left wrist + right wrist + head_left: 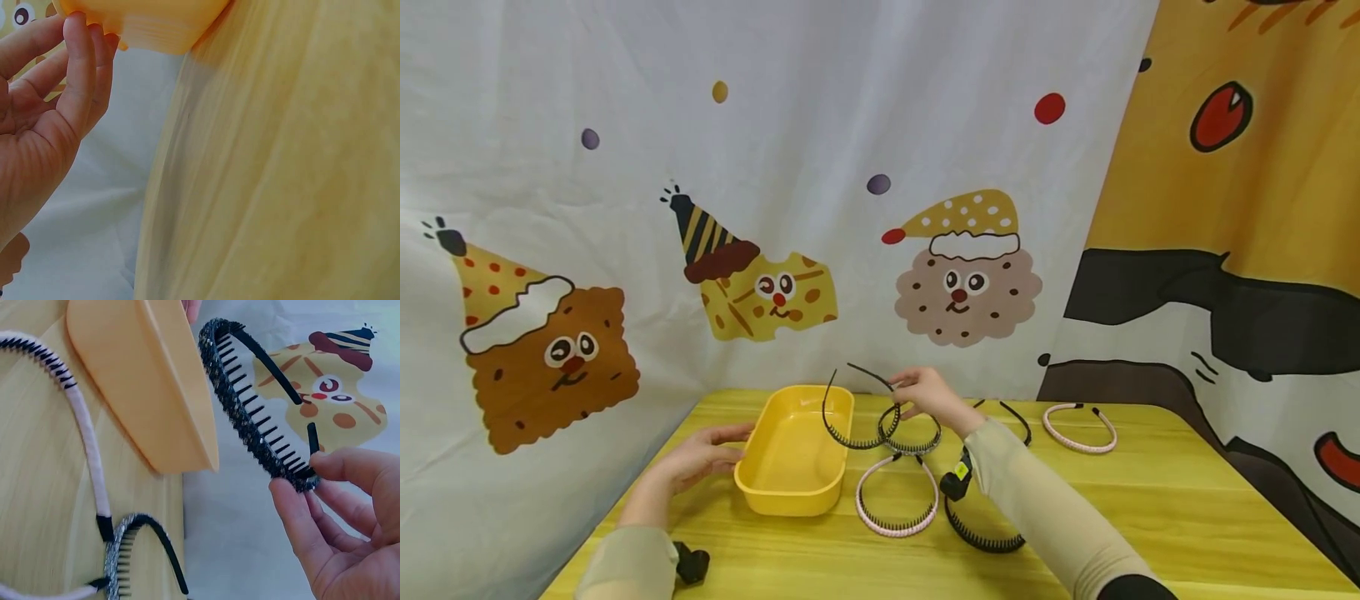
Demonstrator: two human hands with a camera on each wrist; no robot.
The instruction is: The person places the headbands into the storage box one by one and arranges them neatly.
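Observation:
My right hand (pixel 925 392) pinches a black glittery headband (pixel 245 419) with comb teeth between thumb and fingers. It is held up off the table, just right of the yellow plastic tray (pixel 793 502). At the tray's left side is my left hand (pixel 696 457); in the left wrist view its fingertips touch the tray wall, fingers loosely extended. Below the right hand lies a silvery-black headband (pixel 936 437). Nearer me lies a pink headband (pixel 895 531) with dark teeth. The tray's visible inside holds nothing.
Right of these, a black toothed headband (pixel 988 546) lies partly under the right forearm, and dark headband ends (pixel 1024 421) show behind it. A second pink headband (pixel 1082 448) lies far right. A printed curtain (pixel 850 167) hangs behind the wood-grain table (pixel 1187 500).

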